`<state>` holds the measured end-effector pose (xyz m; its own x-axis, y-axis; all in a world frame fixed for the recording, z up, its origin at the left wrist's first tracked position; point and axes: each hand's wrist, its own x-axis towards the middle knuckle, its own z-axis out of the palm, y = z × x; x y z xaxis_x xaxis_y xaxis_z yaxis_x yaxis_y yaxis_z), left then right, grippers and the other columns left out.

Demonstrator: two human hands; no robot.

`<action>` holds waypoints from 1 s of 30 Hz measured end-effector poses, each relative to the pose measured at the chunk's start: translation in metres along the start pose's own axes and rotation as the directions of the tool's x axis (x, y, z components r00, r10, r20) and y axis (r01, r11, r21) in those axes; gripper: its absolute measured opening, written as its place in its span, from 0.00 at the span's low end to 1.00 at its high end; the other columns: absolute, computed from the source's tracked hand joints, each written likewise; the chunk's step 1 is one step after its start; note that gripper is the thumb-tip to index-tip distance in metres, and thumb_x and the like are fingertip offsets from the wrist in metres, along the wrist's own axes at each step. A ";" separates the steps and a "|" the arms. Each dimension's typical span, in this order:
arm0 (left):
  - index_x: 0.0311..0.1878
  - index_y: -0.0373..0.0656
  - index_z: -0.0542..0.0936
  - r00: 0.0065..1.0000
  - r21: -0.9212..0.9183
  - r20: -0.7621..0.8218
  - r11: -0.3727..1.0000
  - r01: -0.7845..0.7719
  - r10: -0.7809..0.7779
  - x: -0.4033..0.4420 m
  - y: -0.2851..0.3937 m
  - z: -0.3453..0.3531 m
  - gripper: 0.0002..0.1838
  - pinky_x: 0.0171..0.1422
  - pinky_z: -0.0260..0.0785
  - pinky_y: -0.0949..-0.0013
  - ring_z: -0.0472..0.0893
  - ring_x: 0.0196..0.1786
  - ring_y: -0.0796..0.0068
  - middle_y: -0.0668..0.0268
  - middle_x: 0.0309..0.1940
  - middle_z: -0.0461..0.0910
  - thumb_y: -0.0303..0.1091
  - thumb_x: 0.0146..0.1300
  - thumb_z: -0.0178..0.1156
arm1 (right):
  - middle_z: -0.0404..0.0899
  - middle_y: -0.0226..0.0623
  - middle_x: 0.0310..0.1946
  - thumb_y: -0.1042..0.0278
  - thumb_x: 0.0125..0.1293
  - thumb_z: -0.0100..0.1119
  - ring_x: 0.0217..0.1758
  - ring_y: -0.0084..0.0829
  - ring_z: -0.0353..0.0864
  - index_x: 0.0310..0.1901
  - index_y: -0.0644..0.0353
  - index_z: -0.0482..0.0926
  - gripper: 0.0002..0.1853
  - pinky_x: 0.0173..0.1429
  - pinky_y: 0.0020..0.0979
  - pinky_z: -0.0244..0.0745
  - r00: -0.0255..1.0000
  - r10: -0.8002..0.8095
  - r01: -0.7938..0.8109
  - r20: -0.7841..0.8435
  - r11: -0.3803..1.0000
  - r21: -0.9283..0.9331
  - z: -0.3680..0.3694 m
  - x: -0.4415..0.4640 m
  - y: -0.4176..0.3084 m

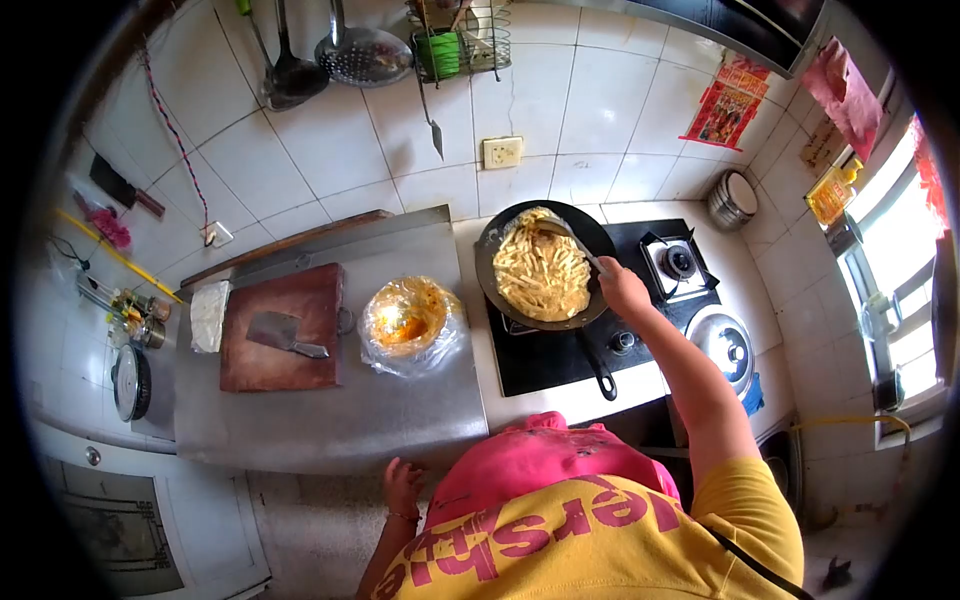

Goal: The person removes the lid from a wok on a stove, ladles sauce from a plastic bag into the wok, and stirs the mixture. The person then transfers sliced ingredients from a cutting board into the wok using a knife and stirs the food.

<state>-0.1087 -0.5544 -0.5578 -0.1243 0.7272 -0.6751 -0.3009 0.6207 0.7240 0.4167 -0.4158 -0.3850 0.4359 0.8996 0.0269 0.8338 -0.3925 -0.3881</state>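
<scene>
A black pan (602, 372) sits on the left burner of the black gas stove, its handle pointing toward me. Pale, strip-shaped food (540, 270) in a yellowish sauce fills much of it. My right hand (624, 287) is closed around the handle of a metal ladle (575, 238), whose head rests in the food at the pan's upper part. My left hand (403, 483) hangs low beside the counter's front edge, fingers apart, holding nothing. Left of the stove, a bowl (405, 318) lined with clear plastic has orange residue inside.
On the steel counter (330, 425), a cleaver (285, 335) lies on a brown cutting board (250, 366), beside a white packet (209, 316). A steel lid (719, 350) lies right of the stove (650, 345). Ladles (292, 80) hang on the tiled wall.
</scene>
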 end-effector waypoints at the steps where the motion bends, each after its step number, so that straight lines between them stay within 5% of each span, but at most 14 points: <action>1: 0.60 0.51 0.64 1.000 0.001 0.000 1.000 0.003 -0.003 0.001 -0.002 -0.001 0.23 0.32 0.71 0.68 0.79 0.37 0.71 0.66 0.43 0.74 0.33 0.61 0.54 | 0.78 0.51 0.40 0.60 0.63 0.47 0.45 0.52 0.78 0.56 0.46 0.68 0.19 0.49 0.46 0.72 0.999 -0.010 0.012 -0.041 0.998 0.065 -0.002 0.000 0.005; 9: 0.60 0.52 0.65 0.999 -0.013 -0.017 0.999 0.030 -0.030 0.002 0.004 0.006 0.22 0.34 0.71 0.68 0.78 0.40 0.70 0.65 0.46 0.72 0.33 0.61 0.54 | 0.77 0.53 0.44 0.61 0.64 0.48 0.49 0.49 0.76 0.54 0.56 0.69 0.18 0.53 0.40 0.69 0.988 0.156 -0.155 0.013 0.966 0.206 0.017 0.001 0.035; 10: 0.60 0.52 0.65 0.999 -0.012 -0.018 0.999 0.031 -0.031 0.000 0.006 0.007 0.22 0.34 0.71 0.68 0.78 0.40 0.70 0.65 0.46 0.72 0.33 0.61 0.54 | 0.79 0.48 0.38 0.61 0.64 0.49 0.35 0.42 0.81 0.54 0.56 0.70 0.18 0.38 0.36 0.74 0.996 0.055 -0.036 -0.071 0.969 0.245 0.029 0.003 0.027; 11: 0.60 0.53 0.65 0.999 -0.025 -0.001 0.999 0.038 -0.038 -0.001 0.008 0.008 0.22 0.34 0.70 0.68 0.78 0.40 0.70 0.65 0.47 0.72 0.33 0.61 0.54 | 0.75 0.37 0.25 0.62 0.64 0.50 0.18 0.27 0.71 0.56 0.56 0.69 0.19 0.19 0.29 0.64 0.915 0.261 -0.393 0.307 0.750 0.532 0.035 0.001 0.025; 13: 0.60 0.53 0.66 0.999 -0.037 0.016 0.998 0.043 -0.042 0.000 0.008 0.007 0.22 0.34 0.70 0.67 0.78 0.40 0.70 0.65 0.47 0.72 0.34 0.61 0.54 | 0.63 0.27 0.19 0.64 0.65 0.49 0.12 0.17 0.56 0.57 0.54 0.67 0.19 0.14 0.22 0.49 0.856 0.242 -0.508 0.457 0.550 0.663 0.011 -0.019 -0.019; 15: 0.60 0.53 0.65 0.999 -0.042 0.010 0.998 0.042 -0.042 0.001 0.007 0.003 0.23 0.34 0.70 0.67 0.78 0.40 0.70 0.65 0.46 0.72 0.33 0.61 0.54 | 0.61 0.24 0.18 0.65 0.66 0.48 0.13 0.17 0.55 0.58 0.53 0.66 0.19 0.15 0.21 0.49 0.837 0.208 -0.535 0.506 0.502 0.680 0.001 -0.024 -0.024; 17: 0.60 0.52 0.64 0.999 -0.048 0.026 0.999 0.024 -0.023 0.009 0.000 -0.006 0.23 0.34 0.70 0.67 0.78 0.39 0.70 0.65 0.46 0.72 0.33 0.61 0.54 | 0.63 0.26 0.17 0.62 0.65 0.50 0.11 0.17 0.54 0.56 0.56 0.69 0.18 0.13 0.22 0.47 0.896 0.185 -0.440 0.403 0.486 0.756 -0.015 -0.032 -0.024; 18: 0.61 0.52 0.64 0.999 -0.055 0.043 0.998 0.005 -0.003 0.014 -0.005 -0.011 0.24 0.34 0.71 0.67 0.78 0.39 0.70 0.66 0.46 0.72 0.33 0.61 0.54 | 0.72 0.32 0.22 0.62 0.65 0.50 0.16 0.24 0.67 0.56 0.57 0.68 0.19 0.18 0.27 0.61 0.931 0.139 -0.351 0.337 0.587 0.729 -0.024 -0.034 -0.014; 20: 0.61 0.52 0.64 0.999 -0.048 0.049 0.999 0.010 -0.008 0.018 -0.008 -0.016 0.24 0.34 0.71 0.67 0.79 0.39 0.70 0.66 0.46 0.72 0.33 0.61 0.54 | 0.65 0.27 0.21 0.63 0.66 0.49 0.13 0.19 0.59 0.56 0.53 0.68 0.17 0.15 0.25 0.53 0.995 -0.004 0.055 -0.098 0.852 0.520 0.011 -0.019 0.040; 22: 0.61 0.52 0.63 0.998 -0.041 0.055 0.999 0.011 -0.009 0.017 -0.008 -0.015 0.25 0.34 0.71 0.67 0.79 0.39 0.70 0.66 0.46 0.72 0.33 0.60 0.54 | 0.66 0.28 0.21 0.63 0.65 0.49 0.14 0.20 0.60 0.56 0.52 0.68 0.17 0.15 0.26 0.54 0.960 -0.096 0.190 -0.264 0.914 0.359 0.012 -0.024 0.061; 24: 0.61 0.51 0.63 0.999 -0.043 0.037 0.999 0.022 -0.020 0.012 -0.005 -0.012 0.25 0.34 0.71 0.66 0.79 0.39 0.70 0.66 0.46 0.72 0.33 0.61 0.54 | 0.79 0.43 0.34 0.65 0.64 0.47 0.32 0.37 0.79 0.55 0.60 0.67 0.18 0.37 0.34 0.74 0.987 0.073 -0.046 -0.141 0.982 0.185 0.012 -0.032 0.071; 25: 0.61 0.51 0.63 0.999 -0.047 0.037 0.999 0.023 -0.021 0.009 -0.004 -0.010 0.25 0.34 0.71 0.66 0.79 0.39 0.70 0.66 0.46 0.72 0.33 0.61 0.54 | 0.79 0.43 0.34 0.65 0.64 0.47 0.32 0.37 0.79 0.55 0.60 0.67 0.18 0.37 0.34 0.74 0.987 0.071 -0.044 -0.142 0.982 0.183 0.006 -0.042 0.057; 27: 0.62 0.50 0.63 0.999 -0.048 0.026 0.998 0.039 -0.037 0.005 -0.002 -0.006 0.25 0.34 0.71 0.66 0.78 0.39 0.70 0.66 0.46 0.72 0.33 0.61 0.53 | 0.72 0.34 0.24 0.66 0.63 0.46 0.19 0.29 0.70 0.55 0.56 0.67 0.18 0.20 0.30 0.64 0.833 0.383 -0.552 0.400 0.637 0.539 -0.005 -0.060 0.019; 30: 0.62 0.50 0.63 0.999 -0.030 0.024 0.998 0.049 -0.049 0.000 0.003 -0.001 0.25 0.35 0.71 0.67 0.78 0.39 0.70 0.66 0.46 0.72 0.33 0.61 0.53 | 0.60 0.26 0.19 0.70 0.64 0.43 0.14 0.16 0.56 0.41 0.52 0.67 0.05 0.16 0.20 0.49 0.698 0.187 -0.707 0.691 0.030 0.706 -0.001 -0.061 -0.019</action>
<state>-0.1106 -0.5524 -0.5558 -0.0868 0.7031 -0.7058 -0.3346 0.6468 0.6854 0.3747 -0.4634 -0.3783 0.2263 0.6868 -0.6907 -0.5221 -0.5131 -0.6813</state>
